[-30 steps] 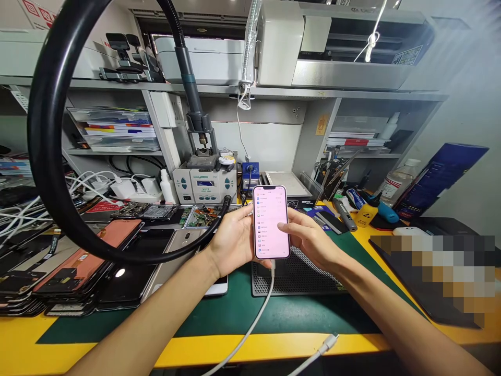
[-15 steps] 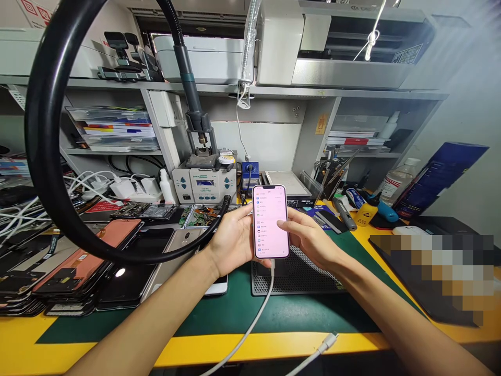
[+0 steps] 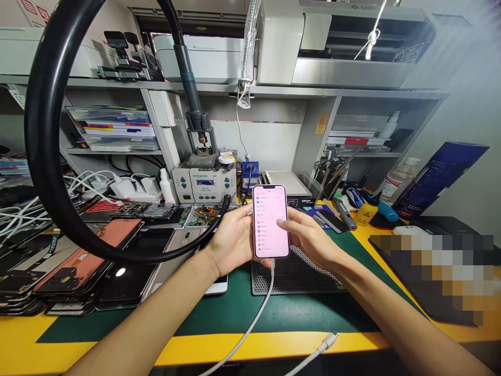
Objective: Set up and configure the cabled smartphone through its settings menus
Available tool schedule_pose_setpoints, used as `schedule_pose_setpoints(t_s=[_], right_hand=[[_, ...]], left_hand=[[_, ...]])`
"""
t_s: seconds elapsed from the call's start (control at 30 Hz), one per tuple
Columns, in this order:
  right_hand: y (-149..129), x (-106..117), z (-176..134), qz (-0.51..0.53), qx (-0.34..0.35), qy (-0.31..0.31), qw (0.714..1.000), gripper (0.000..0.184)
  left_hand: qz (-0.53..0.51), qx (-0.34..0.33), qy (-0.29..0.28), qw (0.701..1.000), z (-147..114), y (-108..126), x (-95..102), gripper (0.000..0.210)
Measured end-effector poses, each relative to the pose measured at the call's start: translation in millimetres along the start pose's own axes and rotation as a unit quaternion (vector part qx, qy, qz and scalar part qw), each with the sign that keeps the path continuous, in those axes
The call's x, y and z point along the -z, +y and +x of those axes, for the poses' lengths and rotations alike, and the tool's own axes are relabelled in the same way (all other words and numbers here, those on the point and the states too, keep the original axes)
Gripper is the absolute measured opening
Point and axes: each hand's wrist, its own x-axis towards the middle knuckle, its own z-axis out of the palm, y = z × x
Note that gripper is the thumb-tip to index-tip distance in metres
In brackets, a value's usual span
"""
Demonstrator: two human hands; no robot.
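A smartphone (image 3: 270, 235) is held upright in front of me, its lit pinkish screen showing a list menu. My left hand (image 3: 237, 237) grips its left edge, with fingers passing behind it. On the other side my right hand (image 3: 311, 235) is closed around the right edge, its thumb over the screen. A white charging cable (image 3: 273, 284) runs down from the phone's bottom. Below and behind the phone lies a dark perforated pad (image 3: 301, 277) on the green mat (image 3: 313, 317). The fingers behind the phone are mostly hidden.
A thick black hose (image 3: 33, 141) loops across the left from the hot-air station (image 3: 203, 185). Stacked phone parts (image 3: 86, 256) fill the left bench. Another cable end (image 3: 326, 342) hangs at the front edge. Bottles and tools, including a yellow bottle (image 3: 367, 213), stand at right.
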Motion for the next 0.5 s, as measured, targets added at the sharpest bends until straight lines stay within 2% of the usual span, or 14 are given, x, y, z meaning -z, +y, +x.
schedule_pose_setpoints(t_s=[0.2, 0.5], right_hand=[[-0.4, -0.3, -0.6, -0.005, 0.001, 0.002, 1.0, 0.034], [2.8, 1.5, 0.8, 0.057, 0.001, -0.028, 0.998, 0.038]], left_hand=[[-0.001, -0.002, 0.003, 1.0, 0.5, -0.3, 0.0, 0.057], [0.003, 0.002, 0.001, 1.0, 0.9, 0.1, 0.7, 0.057]])
